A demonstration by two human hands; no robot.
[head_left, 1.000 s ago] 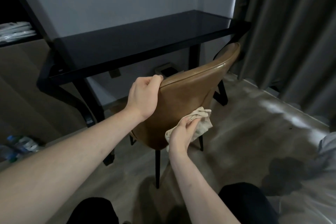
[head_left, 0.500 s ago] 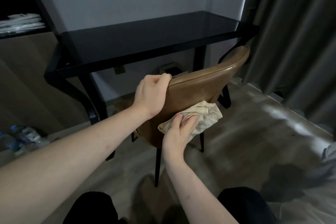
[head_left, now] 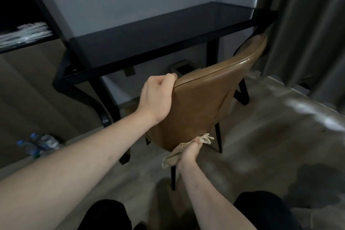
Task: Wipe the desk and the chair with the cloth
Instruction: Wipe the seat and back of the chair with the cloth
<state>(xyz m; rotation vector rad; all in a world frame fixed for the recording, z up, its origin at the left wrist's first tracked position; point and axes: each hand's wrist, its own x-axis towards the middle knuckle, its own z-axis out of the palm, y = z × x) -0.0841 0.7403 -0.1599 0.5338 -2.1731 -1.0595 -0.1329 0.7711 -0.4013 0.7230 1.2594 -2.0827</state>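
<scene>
- At 6 o'clock of the chair back, the right hand clutches the cloth in curled fingers, pressed to the bottom edge of the backrest.
- Half a second ago the cloth sat mid-back; now it is at the lower rim — one downward stroke done, so I judge the rear panel nearly covered.
- Left hand grips the top rim at about 10 o'clock of the backrest, fingers hooked over the piping, steadying the chair as before.
- Desk at 12 o'clock, beyond the chair, is not touched by either hand.
- Materials: chair is smooth tan leather-like upholstery, curved shell, thin black legs; cloth is soft, beige, bunched; desk top is glossy black — likely to show streaks.
</scene>
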